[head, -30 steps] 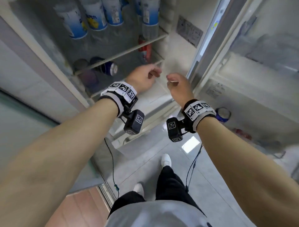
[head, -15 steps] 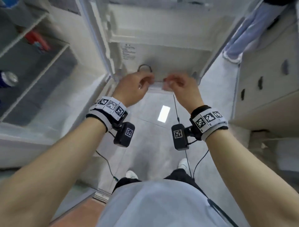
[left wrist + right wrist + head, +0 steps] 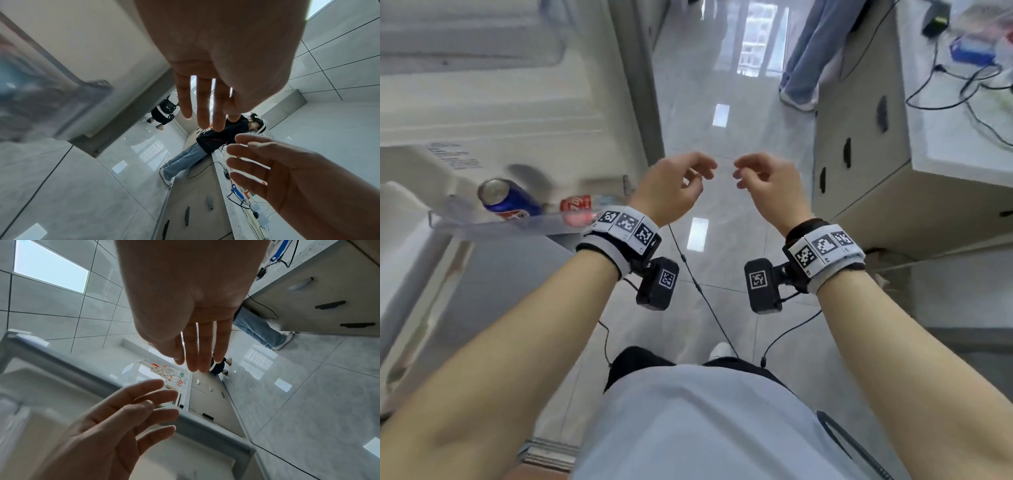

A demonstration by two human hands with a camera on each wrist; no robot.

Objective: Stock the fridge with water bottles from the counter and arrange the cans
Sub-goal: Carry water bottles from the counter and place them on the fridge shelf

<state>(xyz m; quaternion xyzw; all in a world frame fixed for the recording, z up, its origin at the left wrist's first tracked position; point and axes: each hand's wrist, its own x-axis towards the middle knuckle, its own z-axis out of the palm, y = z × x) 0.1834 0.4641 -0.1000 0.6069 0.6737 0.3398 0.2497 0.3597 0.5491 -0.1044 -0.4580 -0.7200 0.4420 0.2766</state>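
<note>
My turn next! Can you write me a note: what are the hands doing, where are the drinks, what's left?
Left hand: holds nothing, fingers relaxed.
Right hand: holds nothing, also relaxed.
Both hover over the floor, between the open fridge door and the counter.
Blue can and red can sit in the door's clear shelf.
No water bottles in view.
Left: fetch bottles, stock them, arrange cans.

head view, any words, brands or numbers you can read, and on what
No text reads clearly.
Blue can in the fridge door shelf: a red, white and blue logo, no legible letters.
Red can beside it: white lettering, blurred.
Sticker on the inner door: lines of print, too small.
Wristbands: square black-and-white marker codes, plus tiny marks too small to read.
</note>
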